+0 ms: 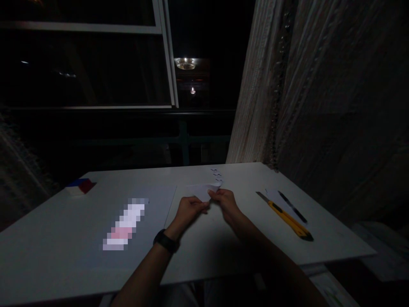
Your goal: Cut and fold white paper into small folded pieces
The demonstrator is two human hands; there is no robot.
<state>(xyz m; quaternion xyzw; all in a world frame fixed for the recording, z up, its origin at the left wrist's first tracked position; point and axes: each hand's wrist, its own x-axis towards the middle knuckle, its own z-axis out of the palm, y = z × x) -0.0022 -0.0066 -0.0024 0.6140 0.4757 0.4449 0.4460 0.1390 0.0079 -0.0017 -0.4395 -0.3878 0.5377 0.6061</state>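
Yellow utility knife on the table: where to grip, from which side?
Grip the yellow utility knife on its yellow handle, about midway, coming from above on the near side. Its grey blade end points toward the far left and looks extended. The black pen lies close along its right.

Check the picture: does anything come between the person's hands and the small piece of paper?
Nothing visible does. The left hand and right hand both pinch the paper directly; the yellow knife lies apart, to the right.
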